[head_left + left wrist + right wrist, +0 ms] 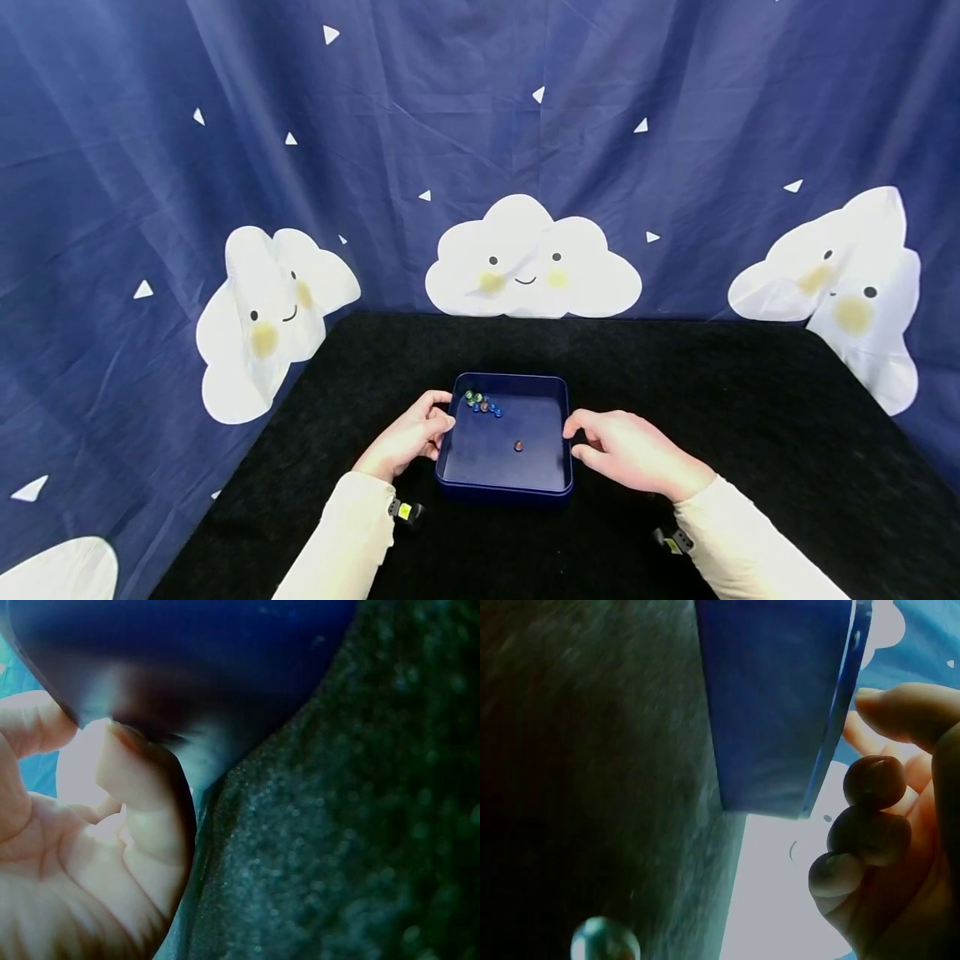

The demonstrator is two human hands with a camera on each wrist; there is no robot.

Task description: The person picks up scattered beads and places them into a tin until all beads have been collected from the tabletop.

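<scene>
A dark blue, shallow square tray [510, 467] sits between my hands in the head view. Several glass marbles [478, 398], green and blue among them, cluster in its far left corner. One reddish-brown marble [518, 446] lies apart, nearer the middle. My left hand [408, 433] grips the tray's left side, thumb and forefinger at the rim; the left wrist view has the thumb [139, 772] against the outer wall. With forefinger and thumb, my right hand [630, 450] pinches at the right rim. Its other fingers [870, 832] are curled below the rim in the right wrist view.
Black cloth [712, 392] covers the table around the tray. Behind it hangs a dark blue curtain [480, 125] with white clouds. A small shiny round thing [605, 941] shows at the bottom of the right wrist view.
</scene>
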